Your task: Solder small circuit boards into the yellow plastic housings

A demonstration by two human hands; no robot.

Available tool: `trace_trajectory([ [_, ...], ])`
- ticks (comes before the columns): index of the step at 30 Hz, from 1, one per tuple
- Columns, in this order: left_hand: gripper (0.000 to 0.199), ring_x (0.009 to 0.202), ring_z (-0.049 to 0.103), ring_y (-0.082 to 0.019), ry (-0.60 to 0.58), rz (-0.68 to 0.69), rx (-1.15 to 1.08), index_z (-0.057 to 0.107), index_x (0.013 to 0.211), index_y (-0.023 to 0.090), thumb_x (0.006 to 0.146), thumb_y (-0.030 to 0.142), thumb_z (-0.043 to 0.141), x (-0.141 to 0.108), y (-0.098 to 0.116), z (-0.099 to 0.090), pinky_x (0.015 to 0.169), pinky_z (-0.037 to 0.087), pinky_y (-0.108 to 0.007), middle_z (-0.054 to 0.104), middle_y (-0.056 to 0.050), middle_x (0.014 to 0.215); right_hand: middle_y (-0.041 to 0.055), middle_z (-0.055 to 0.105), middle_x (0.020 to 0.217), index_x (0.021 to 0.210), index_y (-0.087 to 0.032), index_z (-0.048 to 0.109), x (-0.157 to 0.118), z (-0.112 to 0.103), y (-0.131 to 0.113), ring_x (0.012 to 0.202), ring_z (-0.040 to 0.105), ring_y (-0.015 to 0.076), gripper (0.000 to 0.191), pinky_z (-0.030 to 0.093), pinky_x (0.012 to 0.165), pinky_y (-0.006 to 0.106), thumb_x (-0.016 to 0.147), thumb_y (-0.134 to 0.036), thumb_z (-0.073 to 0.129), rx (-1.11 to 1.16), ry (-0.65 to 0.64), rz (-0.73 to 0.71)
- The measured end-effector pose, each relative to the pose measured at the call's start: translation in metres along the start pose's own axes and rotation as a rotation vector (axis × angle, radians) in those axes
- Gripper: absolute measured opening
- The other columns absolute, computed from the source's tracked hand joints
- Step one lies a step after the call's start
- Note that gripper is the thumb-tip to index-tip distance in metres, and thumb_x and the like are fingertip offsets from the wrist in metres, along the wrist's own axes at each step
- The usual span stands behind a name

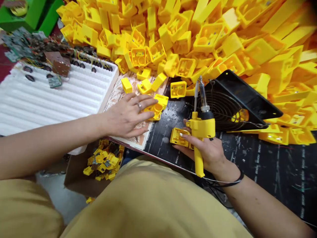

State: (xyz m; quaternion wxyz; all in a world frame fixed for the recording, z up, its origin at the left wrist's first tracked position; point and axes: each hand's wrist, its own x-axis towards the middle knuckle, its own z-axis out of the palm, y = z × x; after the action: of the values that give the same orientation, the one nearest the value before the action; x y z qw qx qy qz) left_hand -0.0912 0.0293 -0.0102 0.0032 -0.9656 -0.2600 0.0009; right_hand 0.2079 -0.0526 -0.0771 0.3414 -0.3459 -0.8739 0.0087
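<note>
My left hand [131, 115] is spread palm down over a patterned sheet, its fingertips touching a yellow housing [158, 107]. Beneath those fingers, whether anything is gripped is hidden, but they lie apart. In my right hand [208, 148] is a yellow soldering tool [203, 127], its metal tip pointing up and away from me. The fingers of the same hand also hold an open yellow case [179, 137] low over the black mat. A single small yellow case [178, 90] rests on the mat between the hands and the pile.
A large pile of yellow housings [183, 43] spans the back and right. A black fan [242, 99] stands right of the tool. White ribbed foam [56, 99] with circuit boards lies left. Below the table edge, a cardboard box [79, 172] holds small yellow parts.
</note>
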Motion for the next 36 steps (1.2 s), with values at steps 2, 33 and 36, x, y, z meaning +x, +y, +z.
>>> trace_trajectory([
  [2,0.030,0.130,0.049,-0.033,0.040,-0.042,-0.020,0.059,0.112,0.019,0.091,0.037,0.049,-0.019,0.012,0.005,0.106,0.040,-0.052,0.055,-0.014,0.140,0.0033,0.071,0.095,0.124,-0.023,0.053,0.000,0.000,-0.001,0.084,0.070,0.0185,0.051,0.058,0.073,0.029,0.079,-0.024,0.078,0.019,-0.011,-0.017],
  [33,0.054,0.108,0.058,-0.035,-0.085,-0.339,0.043,0.054,0.132,0.015,0.092,0.051,0.044,0.027,0.067,0.010,0.089,0.045,-0.052,0.066,-0.016,0.118,0.0061,0.066,0.101,0.131,-0.022,0.045,-0.005,-0.004,0.002,0.087,0.066,0.0209,0.055,0.054,0.075,0.034,0.086,-0.042,0.070,0.036,-0.130,0.020],
  [36,0.048,0.117,0.057,-0.031,-0.240,-0.072,-0.082,0.053,0.135,0.024,0.087,0.022,0.052,0.025,0.054,-0.001,0.094,0.045,-0.046,0.065,-0.009,0.128,0.0086,0.065,0.108,0.133,-0.021,0.044,-0.008,-0.010,0.005,0.093,0.066,0.0232,0.058,0.054,0.077,0.035,0.086,-0.045,0.069,0.070,-0.186,0.053],
])
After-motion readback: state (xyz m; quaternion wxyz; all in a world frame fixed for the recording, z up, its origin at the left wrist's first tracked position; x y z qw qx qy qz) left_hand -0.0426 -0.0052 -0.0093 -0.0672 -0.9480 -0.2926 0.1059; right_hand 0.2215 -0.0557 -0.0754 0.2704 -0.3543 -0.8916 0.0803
